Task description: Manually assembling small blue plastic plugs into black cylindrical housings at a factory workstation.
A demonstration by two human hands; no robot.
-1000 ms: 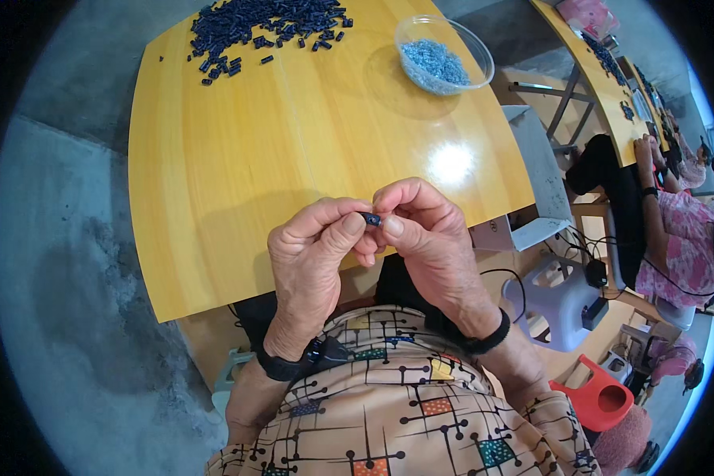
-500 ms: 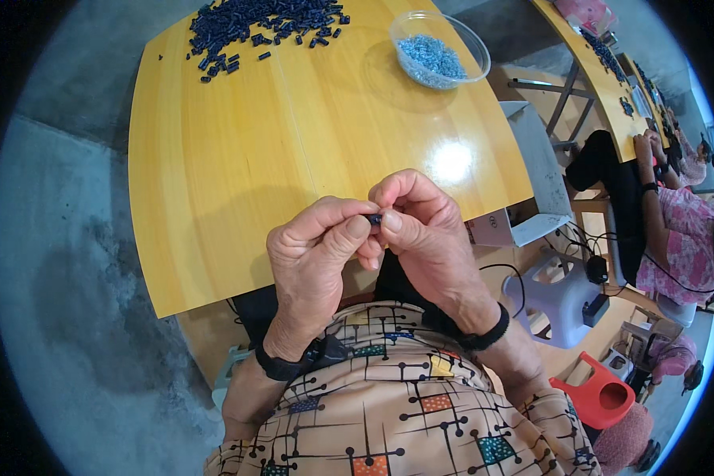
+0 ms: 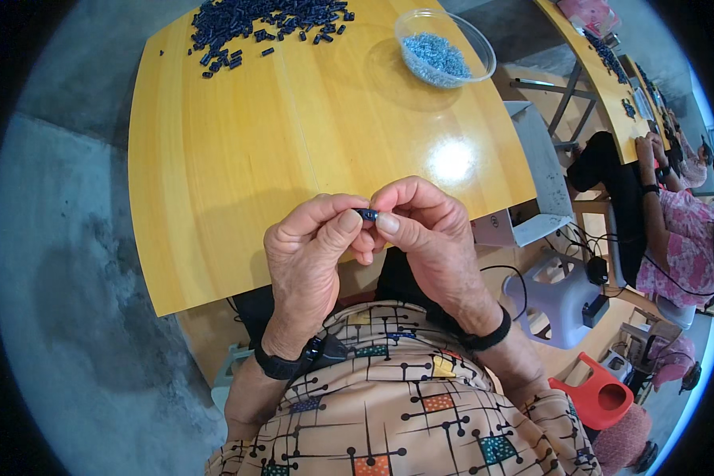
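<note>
A small dark-blue cylindrical piece is held level over the table's near edge, in front of my body. My left hand pinches its left end between thumb and forefinger. My right hand is closed at the piece's right end, its thumb tip pressed there. A tiny shiny bit shows at that thumb; whether it is a separate part I cannot tell. Toward the far left of the table lies a heap of similar dark pieces. A clear round plastic bowl at the far right holds small silvery-blue bits, too small to name.
The yellow wooden table reaches away from me. Right of it stand an open box, a pale purple stool with black cables, and a red stool. Another person sits at a second table on the right.
The dark piece has moved slightly left, and more of it shows between my fingers. My right thumb and fingers have shifted a little at its right end.
</note>
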